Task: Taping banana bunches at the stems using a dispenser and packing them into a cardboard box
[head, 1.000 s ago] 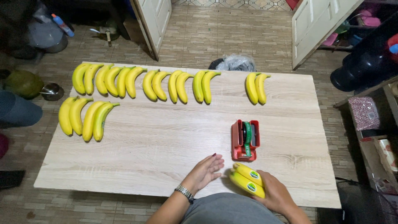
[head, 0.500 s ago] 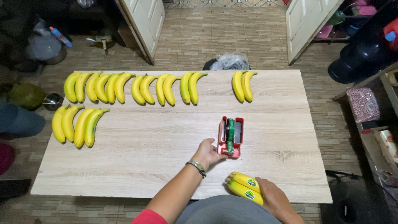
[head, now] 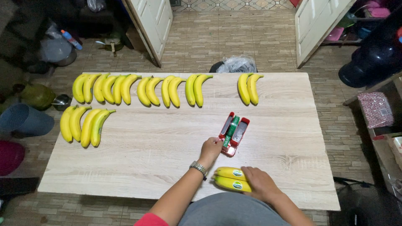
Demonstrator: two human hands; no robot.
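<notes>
red tape dispenser (head: 233, 133) at left hand (head: 210, 148), stickered bananas (head: 231, 178) under right hand (head: 258, 182)

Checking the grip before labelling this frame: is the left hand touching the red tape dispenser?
Touching. The head view shows the left hand with its fingertips against the near end of the red tape dispenser, no gap visible.

Pale wood-grain table (head: 167, 159), yellow bananas with green-tipped stems (head: 125, 88) at 11 o'clock, yellow sticker-marked banana pair (head: 230, 179) at 6 o'clock, red tape dispenser with green roll (head: 233, 133) at centre, silver wristwatch (head: 199, 168), beige brick-patterned floor (head: 234, 37) at 12 o'clock, white doors (head: 159, 21)
</notes>
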